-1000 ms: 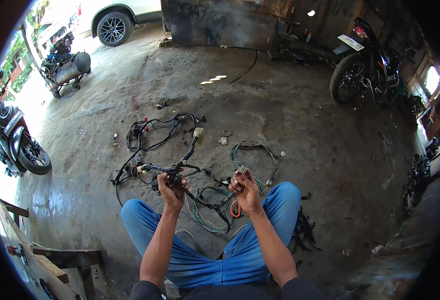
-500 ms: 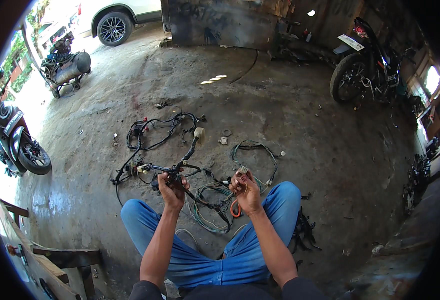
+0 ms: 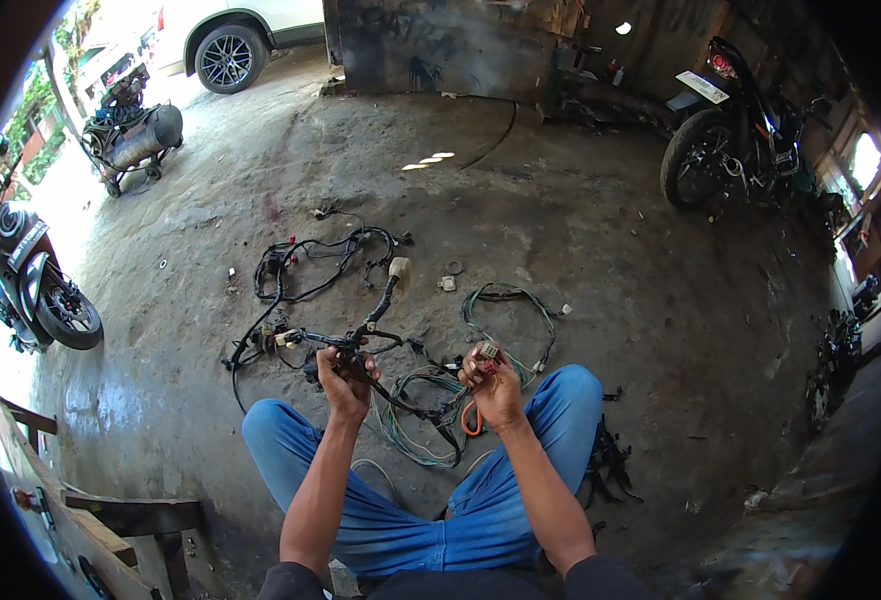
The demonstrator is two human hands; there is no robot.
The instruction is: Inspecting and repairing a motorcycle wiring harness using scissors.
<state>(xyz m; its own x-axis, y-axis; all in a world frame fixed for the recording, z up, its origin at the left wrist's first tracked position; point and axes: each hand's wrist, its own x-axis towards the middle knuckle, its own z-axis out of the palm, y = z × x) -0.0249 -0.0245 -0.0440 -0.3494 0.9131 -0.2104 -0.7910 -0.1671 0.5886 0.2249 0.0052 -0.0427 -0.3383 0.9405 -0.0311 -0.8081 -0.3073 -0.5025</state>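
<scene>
My left hand point(image 3: 348, 387) is closed around the black-taped trunk of a wiring harness point(image 3: 376, 310), just where several branches meet. One branch points away from me and ends in a cream plug point(image 3: 398, 267). Between the fingertips of my right hand point(image 3: 498, 395) is a pale multi-pin connector point(image 3: 488, 351), with a small red part point(image 3: 490, 368) against it. Below and between the hands hangs or lies a bundle of green and pale wires point(image 3: 397, 425); an orange loop point(image 3: 472, 420) shows beside my right hand. My fingers hide part of the connector.
More black harness point(image 3: 325, 290) lies coiled on the concrete ahead, with a green wire loop point(image 3: 508, 290) to its right. A loose white connector point(image 3: 447, 283) and a ring point(image 3: 454, 266) lie nearby. Dark cable pieces point(image 3: 612, 465) sit by my right knee; a wooden bench point(image 3: 135, 513) stands at left.
My right fingers have turned the pale connector slightly, and the red part now shows lower against it. My left hand and the harness are almost still.
</scene>
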